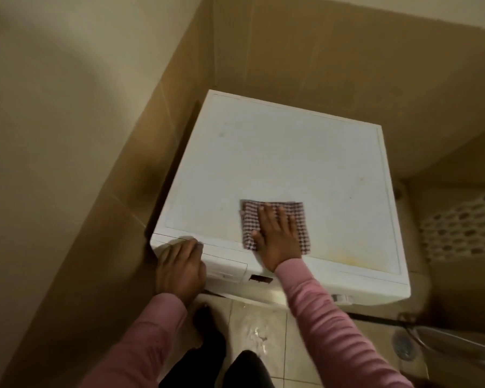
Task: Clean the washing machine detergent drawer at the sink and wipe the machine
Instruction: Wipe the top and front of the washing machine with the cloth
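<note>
A white washing machine stands in a tiled corner, seen from above. A folded checked cloth lies on its top near the front edge. My right hand presses flat on the cloth with straight fingers. My left hand rests on the machine's front left corner, fingers bent over the edge beside the detergent drawer front. The drawer front sits flush in the panel. Faint yellowish stains show on the top near the front right.
Tiled walls close in behind and to the left of the machine. A perforated laundry basket stands to the right. The floor tiles below look wet, with a floor drain at the lower right. My legs are below.
</note>
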